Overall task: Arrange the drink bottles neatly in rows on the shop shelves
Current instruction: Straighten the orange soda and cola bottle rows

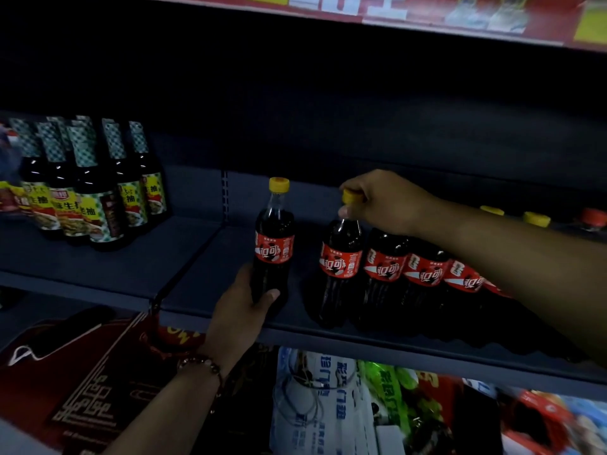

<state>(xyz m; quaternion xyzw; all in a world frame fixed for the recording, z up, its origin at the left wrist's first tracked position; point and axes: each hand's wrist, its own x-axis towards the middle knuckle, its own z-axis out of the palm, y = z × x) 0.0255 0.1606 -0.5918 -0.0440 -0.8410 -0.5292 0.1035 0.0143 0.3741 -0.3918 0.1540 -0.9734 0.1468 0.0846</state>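
Observation:
A cola bottle point(274, 238) with a yellow cap and red label stands on the dark shelf point(203, 277); my left hand point(243, 303) grips its lower body from the front left. To its right, my right hand point(384, 198) pinches the yellow cap of a second cola bottle point(341, 257), the leftmost of a row of cola bottles point(423, 274) running right along the shelf front under my forearm. Further yellow caps point(537, 219) and a red cap show behind my right arm.
Several soy sauce bottles point(88, 185) with green checked necks stand at the shelf's left. A gap of bare shelf lies between them and the colas. Below the shelf sit a red box point(82, 382) and packaged goods point(328, 405). A price banner point(427, 14) edges the shelf above.

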